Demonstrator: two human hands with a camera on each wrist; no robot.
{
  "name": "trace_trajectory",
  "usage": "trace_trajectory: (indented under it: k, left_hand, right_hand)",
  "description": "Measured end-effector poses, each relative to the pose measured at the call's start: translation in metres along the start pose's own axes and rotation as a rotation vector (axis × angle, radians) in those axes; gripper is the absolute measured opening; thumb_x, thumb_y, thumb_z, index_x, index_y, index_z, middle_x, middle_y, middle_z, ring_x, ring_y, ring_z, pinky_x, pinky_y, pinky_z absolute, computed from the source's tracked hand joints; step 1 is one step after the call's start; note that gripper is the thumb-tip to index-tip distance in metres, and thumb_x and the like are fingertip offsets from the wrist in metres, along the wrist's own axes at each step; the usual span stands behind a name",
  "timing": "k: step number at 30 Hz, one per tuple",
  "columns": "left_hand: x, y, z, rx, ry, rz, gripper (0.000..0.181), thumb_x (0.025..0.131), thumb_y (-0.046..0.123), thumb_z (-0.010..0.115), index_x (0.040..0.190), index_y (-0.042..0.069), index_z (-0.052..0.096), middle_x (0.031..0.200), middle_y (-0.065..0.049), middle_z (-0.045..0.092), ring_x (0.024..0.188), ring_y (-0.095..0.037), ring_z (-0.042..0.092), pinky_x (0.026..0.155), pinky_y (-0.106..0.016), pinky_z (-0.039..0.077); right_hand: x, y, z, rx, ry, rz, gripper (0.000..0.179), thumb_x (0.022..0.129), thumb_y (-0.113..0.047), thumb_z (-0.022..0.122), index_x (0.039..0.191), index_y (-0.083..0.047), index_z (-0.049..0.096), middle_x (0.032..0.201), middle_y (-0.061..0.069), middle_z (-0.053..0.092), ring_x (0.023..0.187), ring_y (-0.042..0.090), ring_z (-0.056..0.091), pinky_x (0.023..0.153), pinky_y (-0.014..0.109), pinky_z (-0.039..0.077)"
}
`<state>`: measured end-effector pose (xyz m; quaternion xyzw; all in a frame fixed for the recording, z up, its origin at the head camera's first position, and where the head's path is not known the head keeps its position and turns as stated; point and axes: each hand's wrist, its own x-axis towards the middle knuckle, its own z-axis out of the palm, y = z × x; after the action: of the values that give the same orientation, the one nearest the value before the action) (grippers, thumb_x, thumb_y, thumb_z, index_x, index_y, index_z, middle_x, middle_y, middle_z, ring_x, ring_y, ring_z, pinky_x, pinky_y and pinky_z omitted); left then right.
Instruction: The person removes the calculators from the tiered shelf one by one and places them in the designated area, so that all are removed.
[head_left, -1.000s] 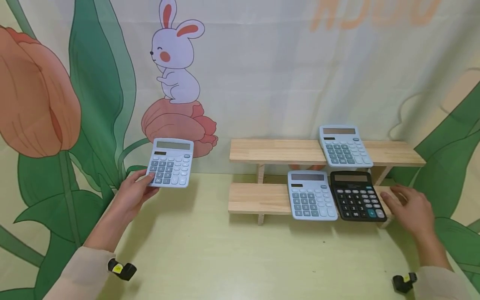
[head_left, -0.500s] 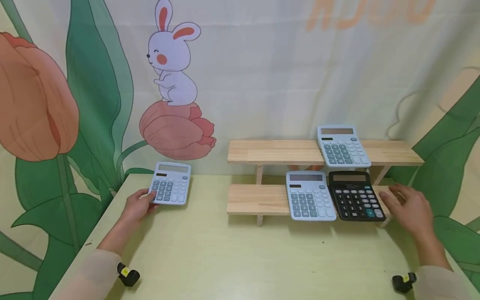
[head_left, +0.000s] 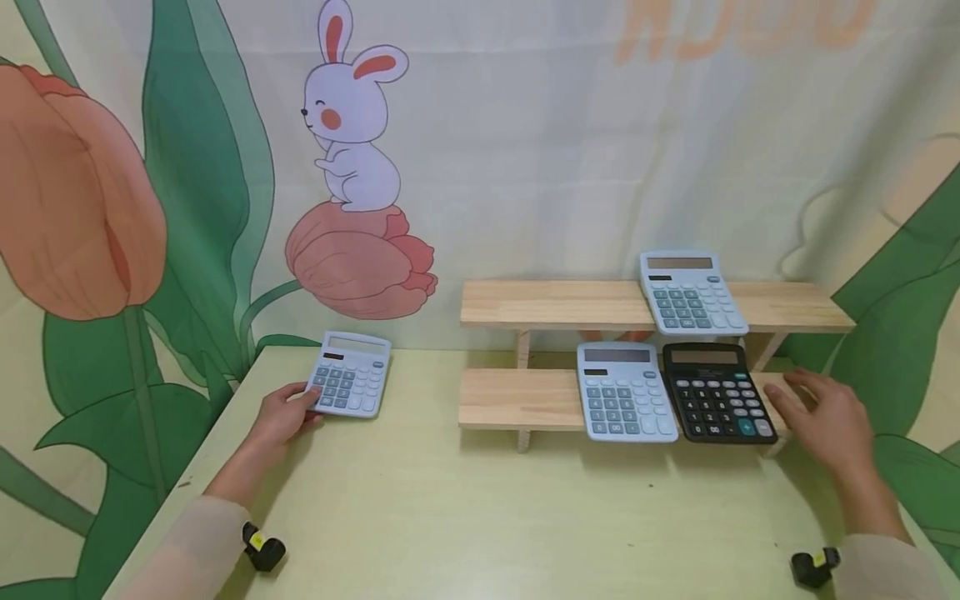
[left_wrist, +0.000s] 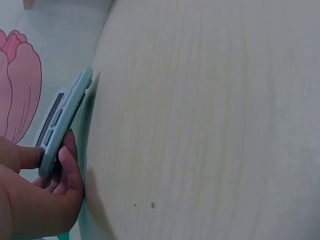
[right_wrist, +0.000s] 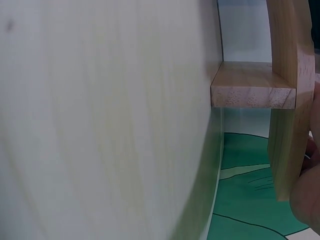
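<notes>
My left hand pinches a light blue calculator by its lower left corner, thumb on the front and fingers behind. In the left wrist view the calculator is tilted, close to the tabletop; whether it touches is unclear. At the right end of the lower wooden shelf rests my right hand, its fingers loosely bent beside a black calculator. Another light blue calculator leans left of the black one. A third light blue calculator stands on the upper shelf.
The pale green tabletop stretches in front of the shelves. Behind it hangs a printed curtain with a rabbit and tulips. A wooden support shows under the lower shelf in the right wrist view.
My left hand has brought the light blue calculator down from in front of the curtain to near the table, then slowed almost to a stop. My right hand has stayed at the shelf end.
</notes>
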<state>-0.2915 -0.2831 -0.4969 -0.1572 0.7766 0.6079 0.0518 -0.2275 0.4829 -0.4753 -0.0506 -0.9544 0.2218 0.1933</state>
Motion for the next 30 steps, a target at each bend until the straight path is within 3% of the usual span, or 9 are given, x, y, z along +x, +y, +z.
trace_trajectory:
  k: [13,20,24,27,30]
  left_hand:
    - [0.0,-0.01,-0.001,-0.043,-0.049,-0.043,0.057,0.114,0.021,0.049,0.159,-0.01,0.031,0.13,-0.019,0.062,0.086,-0.004,0.068,0.081,-0.021,0.06]
    - [0.0,-0.006,-0.001,-0.034,-0.057,-0.015,0.06,0.114,0.022,0.05,0.16,-0.011,0.029,0.133,-0.023,0.059,0.088,-0.006,0.069,0.082,-0.023,0.061]
    - [0.003,-0.006,-0.005,0.075,-0.023,0.026,0.058,0.114,0.024,0.051,0.157,-0.012,0.035,0.136,-0.025,0.057,0.09,-0.011,0.067,0.077,-0.022,0.061]
    - [0.004,-0.005,-0.007,0.22,0.019,0.071,0.056,0.113,0.026,0.053,0.153,-0.013,0.042,0.134,-0.026,0.059,0.099,-0.02,0.065,0.075,-0.021,0.058]
    - [0.005,-0.005,-0.007,0.356,0.044,0.118,0.055,0.112,0.027,0.055,0.148,-0.014,0.048,0.132,-0.029,0.06,0.107,-0.03,0.06,0.08,-0.028,0.053]
  right_hand:
    - [0.003,0.002,-0.003,-0.012,-0.003,-0.027,0.064,0.107,-0.045,0.061,0.139,0.01,0.058,0.144,0.042,0.05,0.128,0.065,0.042,0.097,0.078,0.035]
    - [0.002,0.011,-0.008,-0.012,-0.057,-0.121,0.064,0.107,-0.04,0.062,0.144,0.011,0.054,0.148,0.042,0.045,0.13,0.069,0.038,0.1,0.083,0.029]
    - [0.001,0.012,-0.009,-0.026,-0.104,-0.146,0.067,0.107,-0.04,0.061,0.149,0.01,0.05,0.152,0.042,0.041,0.132,0.07,0.036,0.1,0.084,0.027]
    - [0.001,0.012,-0.008,-0.033,-0.117,-0.144,0.068,0.107,-0.041,0.061,0.15,0.009,0.048,0.153,0.042,0.039,0.132,0.07,0.035,0.101,0.083,0.028]
    - [-0.002,0.013,-0.008,-0.038,-0.12,-0.141,0.068,0.107,-0.041,0.06,0.149,0.011,0.048,0.151,0.043,0.039,0.132,0.07,0.035,0.1,0.084,0.028]
